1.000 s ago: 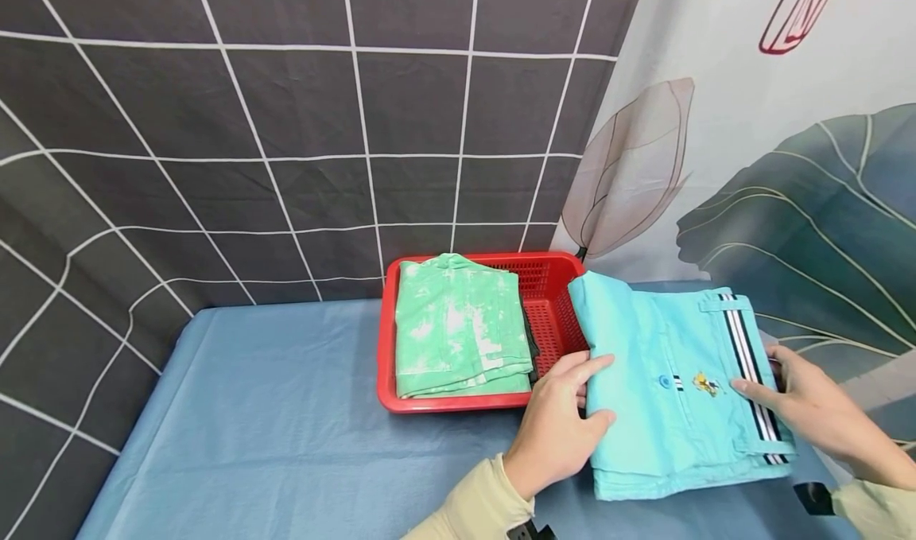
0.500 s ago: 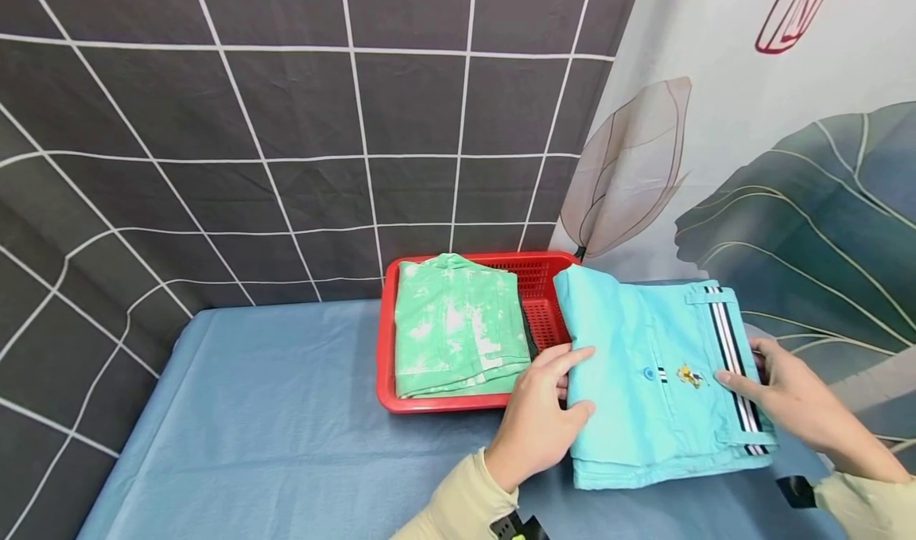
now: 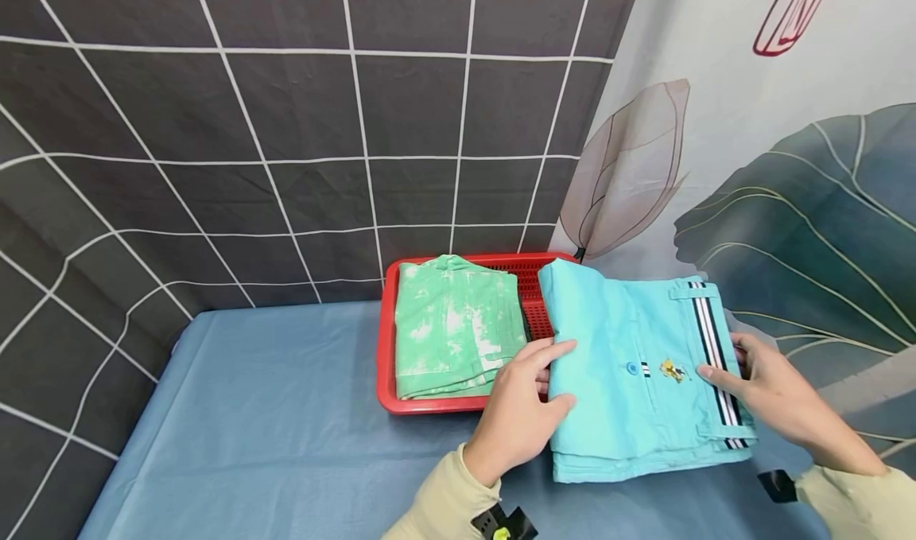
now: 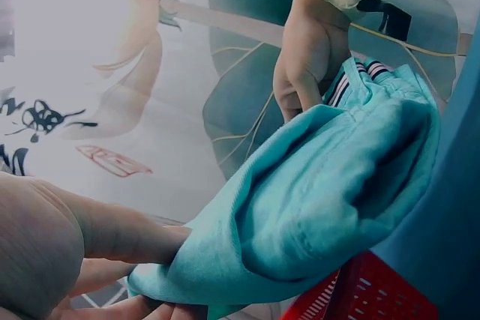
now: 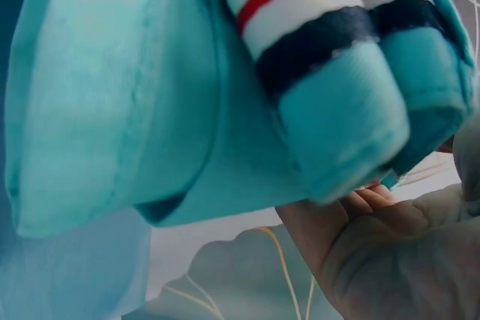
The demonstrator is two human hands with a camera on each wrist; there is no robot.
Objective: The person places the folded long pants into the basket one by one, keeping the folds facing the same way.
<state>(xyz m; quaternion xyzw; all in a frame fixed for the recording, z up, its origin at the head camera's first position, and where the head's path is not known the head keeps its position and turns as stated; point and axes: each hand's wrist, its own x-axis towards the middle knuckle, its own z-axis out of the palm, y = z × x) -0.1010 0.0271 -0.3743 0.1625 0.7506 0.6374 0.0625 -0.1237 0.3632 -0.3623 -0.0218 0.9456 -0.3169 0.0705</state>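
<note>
A folded pair of turquoise pants, with a striped waistband and small embroidery, is held up between both hands at the basket's right side. Along its left edge my left hand grips the fold, thumb and forefinger in front. At the waistband edge my right hand pinches the cloth, its thumb lying on the front. The left wrist view shows the layered end of the pants. Close up in the right wrist view are the belt loops and stripes. A red basket holds a folded green-and-white garment.
A blue cloth covers the table surface. Behind it hangs a dark curtain with a white grid, and a white leaf-print curtain is at the right. The pants overlap the basket's right rim.
Both hands have moved left together, carrying the pants further over the basket's right side. The green garment and the basket stay where they were.
</note>
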